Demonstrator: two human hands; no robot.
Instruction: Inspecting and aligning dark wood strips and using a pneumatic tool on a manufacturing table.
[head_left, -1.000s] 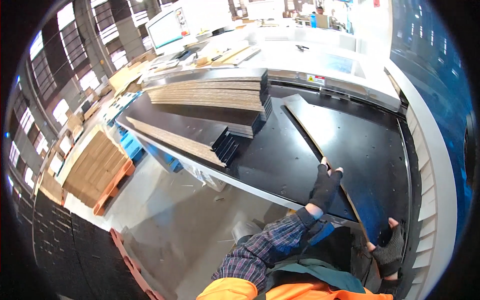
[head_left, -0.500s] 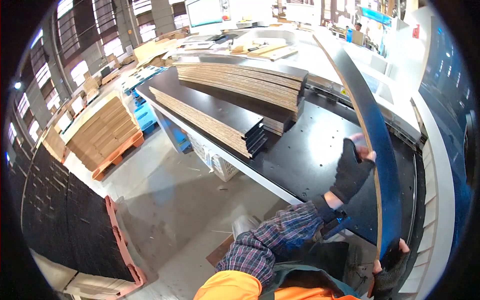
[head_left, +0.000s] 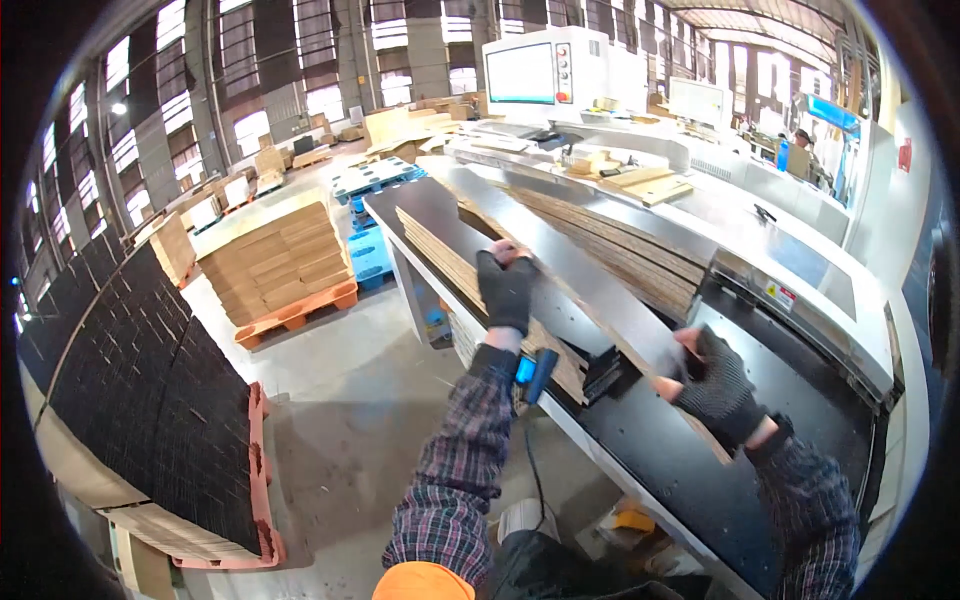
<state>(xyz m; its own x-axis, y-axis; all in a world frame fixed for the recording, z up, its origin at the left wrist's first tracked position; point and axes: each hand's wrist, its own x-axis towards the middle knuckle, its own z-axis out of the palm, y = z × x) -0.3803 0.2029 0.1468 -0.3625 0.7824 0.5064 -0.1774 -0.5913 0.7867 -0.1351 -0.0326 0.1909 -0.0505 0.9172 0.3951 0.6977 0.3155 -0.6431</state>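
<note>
A long dark-faced particleboard strip (head_left: 590,275) lies slanting over the worktable, between two stacks of similar strips. My left hand (head_left: 507,290), in a black fingerless glove, has its fingers curled at the strip's left edge, partway along. At the near end, my right hand (head_left: 718,385), gloved the same way, grips the strip with thumb and fingers. Below my left hand is the smaller stack of strips (head_left: 437,248), its raw brown edges facing left. The taller stack (head_left: 625,240) stands just right of the held strip, which partly covers it.
The black worktable (head_left: 650,450) runs diagonally beside a white machine (head_left: 810,300). A monitor (head_left: 520,75) stands at the back. On the left are a pallet of dark boards (head_left: 130,370) and a pallet of brown boards (head_left: 285,255). Wood offcuts (head_left: 645,182) lie on the machine's far surface.
The strip, earlier tilted up on edge at the right, has swung left and down between the stacks. Both hands moved with it, and the view has turned right.
</note>
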